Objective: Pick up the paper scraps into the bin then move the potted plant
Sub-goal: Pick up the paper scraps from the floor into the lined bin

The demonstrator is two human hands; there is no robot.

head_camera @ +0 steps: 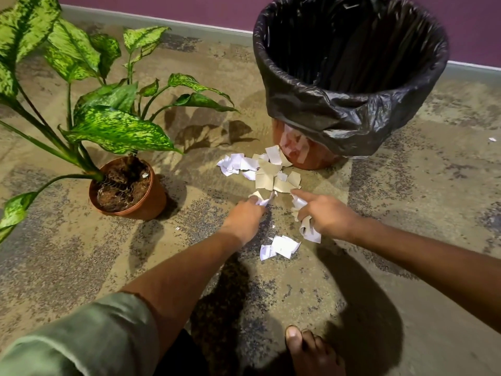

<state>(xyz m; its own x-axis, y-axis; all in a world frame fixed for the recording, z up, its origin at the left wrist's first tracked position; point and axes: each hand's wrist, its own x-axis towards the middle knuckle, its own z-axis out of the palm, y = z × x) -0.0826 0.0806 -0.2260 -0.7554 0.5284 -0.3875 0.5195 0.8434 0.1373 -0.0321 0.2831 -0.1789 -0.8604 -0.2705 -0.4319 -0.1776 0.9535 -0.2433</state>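
Note:
White and tan paper scraps (267, 170) lie in a heap on the floor at the foot of the bin (349, 77), which is lined with a black bag. A smaller bunch of white scraps (282, 246) lies closer to me. My left hand (245, 217) pinches scraps at the heap's near edge. My right hand (326, 214) holds crumpled white scraps in its palm, with the index finger stretched toward the heap. The potted plant (127, 188), in a brown pot with large speckled green leaves, stands to the left of the heap.
A purple wall (189, 6) with a grey skirting runs behind the bin and plant. A lone scrap (492, 139) lies far right. My bare foot (311, 351) is at the bottom edge. The floor is mottled stone.

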